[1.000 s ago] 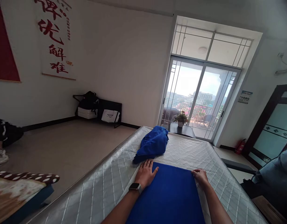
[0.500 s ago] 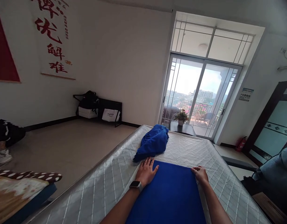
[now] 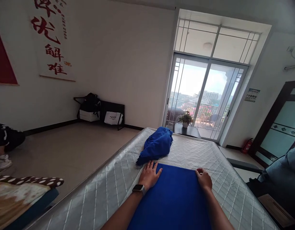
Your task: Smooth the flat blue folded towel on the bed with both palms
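Observation:
A smooth, flat blue cloth (image 3: 173, 198) stretches toward me over a silver quilted cover (image 3: 101, 191). My left hand (image 3: 149, 175) lies flat with fingers stretched out at the cloth's far left corner; a dark square watch is on that wrist. At the far right corner, my right hand (image 3: 204, 179) has its thumb and fingers pinched together on the cloth's edge. A crumpled blue cloth (image 3: 157, 145) lies in a heap just beyond my left fingertips. The cloth's near end runs out of view.
Beyond the covered surface stands a dark table (image 3: 188, 131) with a potted plant (image 3: 186, 119), before sliding glass doors. At right are a dark sofa (image 3: 282, 171) and a fire extinguisher (image 3: 247, 146). At left, a person's shoe (image 3: 2, 162) and a polka-dot-edged cushion (image 3: 20, 198) show.
My right hand has turned slightly and its fingers are more curled at the cloth's corner. My left hand stays flat in nearly the same place. The view has shifted a little.

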The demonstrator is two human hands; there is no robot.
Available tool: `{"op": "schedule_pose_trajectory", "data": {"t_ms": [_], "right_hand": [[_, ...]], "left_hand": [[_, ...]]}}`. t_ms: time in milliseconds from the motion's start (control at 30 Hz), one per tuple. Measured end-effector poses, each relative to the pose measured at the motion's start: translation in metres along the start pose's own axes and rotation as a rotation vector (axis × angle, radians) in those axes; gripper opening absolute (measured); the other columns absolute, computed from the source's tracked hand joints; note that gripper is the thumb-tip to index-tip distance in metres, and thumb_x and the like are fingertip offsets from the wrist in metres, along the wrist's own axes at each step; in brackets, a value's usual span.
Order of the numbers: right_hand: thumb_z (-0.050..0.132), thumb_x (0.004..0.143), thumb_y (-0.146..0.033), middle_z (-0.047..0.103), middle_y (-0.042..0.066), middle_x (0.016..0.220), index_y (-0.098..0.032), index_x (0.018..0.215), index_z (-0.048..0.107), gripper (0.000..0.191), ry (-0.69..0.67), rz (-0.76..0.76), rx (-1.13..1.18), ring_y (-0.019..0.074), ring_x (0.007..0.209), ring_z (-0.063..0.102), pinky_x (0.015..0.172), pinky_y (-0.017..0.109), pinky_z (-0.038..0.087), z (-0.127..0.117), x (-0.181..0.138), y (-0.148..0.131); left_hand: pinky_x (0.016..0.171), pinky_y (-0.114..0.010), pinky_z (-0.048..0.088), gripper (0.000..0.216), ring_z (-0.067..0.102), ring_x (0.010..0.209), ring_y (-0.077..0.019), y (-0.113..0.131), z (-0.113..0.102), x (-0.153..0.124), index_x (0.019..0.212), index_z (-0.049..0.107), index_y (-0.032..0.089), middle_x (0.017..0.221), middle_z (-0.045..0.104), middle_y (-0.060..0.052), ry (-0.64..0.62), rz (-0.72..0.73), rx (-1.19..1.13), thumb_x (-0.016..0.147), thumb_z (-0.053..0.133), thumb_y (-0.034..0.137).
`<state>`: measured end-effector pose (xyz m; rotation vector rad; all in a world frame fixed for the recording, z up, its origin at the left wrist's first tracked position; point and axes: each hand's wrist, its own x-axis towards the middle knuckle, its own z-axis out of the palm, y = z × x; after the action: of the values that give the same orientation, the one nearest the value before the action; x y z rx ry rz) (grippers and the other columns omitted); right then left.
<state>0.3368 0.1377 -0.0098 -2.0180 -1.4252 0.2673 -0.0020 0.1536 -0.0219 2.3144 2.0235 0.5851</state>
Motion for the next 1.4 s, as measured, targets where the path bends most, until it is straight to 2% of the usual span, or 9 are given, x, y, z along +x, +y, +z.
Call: {"op": "schedule_pose_trajectory", "data": {"t_ms": [333, 500, 667, 800, 933, 1067, 1200, 1267, 1400], "right_hand": [[0.039, 0.091, -0.041, 0.073, 0.008, 0.105, -0.023, 0.105, 0.069, 0.038, 0.059, -0.098, -0.024, 0.0202, 0.091, 0.069, 0.078, 0.03, 0.049, 0.001, -0.006, -0.005], [0.031, 0.094, -0.039, 0.062, 0.011, 0.131, -0.021, 0.117, 0.067, 0.046, 0.078, -0.231, -0.06, 0.0229, 0.123, 0.055, 0.107, 0.034, 0.038, -0.001, -0.015, -0.013], [0.031, 0.096, -0.043, 0.052, 0.002, 0.147, -0.024, 0.136, 0.057, 0.052, -0.116, -0.372, -0.131, 0.0157, 0.138, 0.041, 0.115, 0.028, 0.026, 0.005, -0.021, -0.018], [0.027, 0.097, -0.049, 0.036, 0.004, 0.158, -0.016, 0.15, 0.039, 0.064, -0.267, -0.38, -0.216, 0.0174, 0.147, 0.025, 0.12, 0.034, 0.015, 0.013, -0.02, -0.018], [0.017, 0.098, -0.05, 0.021, 0.006, 0.162, -0.011, 0.154, 0.025, 0.069, -0.339, -0.36, -0.276, 0.0183, 0.151, 0.012, 0.121, 0.038, 0.006, 0.015, -0.019, -0.017], [0.012, 0.098, -0.049, 0.016, 0.004, 0.163, -0.013, 0.156, 0.021, 0.068, -0.361, -0.365, -0.304, 0.0166, 0.151, 0.007, 0.121, 0.037, 0.003, 0.015, -0.017, -0.017], [0.013, 0.098, -0.047, 0.018, 0.005, 0.163, -0.013, 0.156, 0.021, 0.067, -0.349, -0.381, -0.307, 0.0178, 0.151, 0.01, 0.121, 0.038, 0.005, 0.017, -0.017, -0.016], [0.014, 0.098, -0.045, 0.02, 0.006, 0.163, -0.012, 0.156, 0.022, 0.066, -0.338, -0.394, -0.307, 0.0194, 0.151, 0.011, 0.121, 0.04, 0.007, 0.018, -0.016, -0.015], [0.026, 0.096, -0.034, 0.02, 0.004, 0.163, -0.016, 0.155, 0.027, 0.062, -0.334, -0.447, -0.319, 0.0195, 0.151, 0.013, 0.122, 0.039, 0.009, 0.019, -0.016, -0.007]], "left_hand": [[0.118, -0.046, 0.024, 0.069, 0.032, 0.145, -0.0308, 0.001, -0.003, -0.001, 0.148, 0.043, 0.017, 0.155, 0.041, -0.014, -0.019, -0.008, 0.009, 0.097, 0.025, 0.06], [0.117, -0.046, 0.025, 0.069, 0.03, 0.146, -0.0298, 0.002, -0.005, -0.003, 0.149, 0.04, 0.018, 0.155, 0.041, -0.012, -0.026, -0.002, 0.023, 0.096, 0.024, 0.06], [0.118, -0.045, 0.023, 0.07, 0.027, 0.147, -0.0284, -0.001, -0.001, 0.0, 0.15, 0.038, 0.015, 0.158, 0.036, -0.014, -0.049, 0.018, 0.054, 0.097, 0.023, 0.059], [0.118, -0.045, 0.022, 0.069, 0.024, 0.149, -0.0282, -0.003, 0.004, 0.003, 0.151, 0.036, 0.014, 0.16, 0.031, -0.014, -0.076, 0.041, 0.111, 0.097, 0.025, 0.056], [0.118, -0.046, 0.022, 0.071, 0.024, 0.148, -0.0296, -0.002, 0.002, 0.004, 0.152, 0.033, 0.012, 0.16, 0.028, -0.017, -0.116, 0.043, 0.141, 0.097, 0.023, 0.056], [0.117, -0.049, 0.024, 0.072, 0.029, 0.146, -0.0327, 0.002, -0.007, 0.007, 0.149, 0.039, 0.011, 0.156, 0.037, -0.019, -0.124, 0.032, 0.138, 0.097, 0.024, 0.058], [0.117, -0.052, 0.024, 0.076, 0.03, 0.145, -0.036, 0.043, -0.004, 0.011, 0.147, 0.041, 0.004, 0.154, 0.038, -0.023, -0.074, 0.058, 0.098, 0.098, 0.016, 0.058], [0.118, -0.046, 0.026, 0.077, 0.03, 0.146, -0.0312, 0.085, 0.007, 0.009, 0.147, 0.041, 0.006, 0.155, 0.038, -0.021, -0.07, 0.164, 0.052, 0.099, 0.013, 0.059], [0.118, -0.038, 0.028, 0.065, 0.031, 0.146, -0.0208, 0.174, 0.04, 0.002, 0.151, 0.037, 0.021, 0.157, 0.04, -0.008, -0.085, 0.409, -0.049, 0.101, 0.015, 0.055]]}}
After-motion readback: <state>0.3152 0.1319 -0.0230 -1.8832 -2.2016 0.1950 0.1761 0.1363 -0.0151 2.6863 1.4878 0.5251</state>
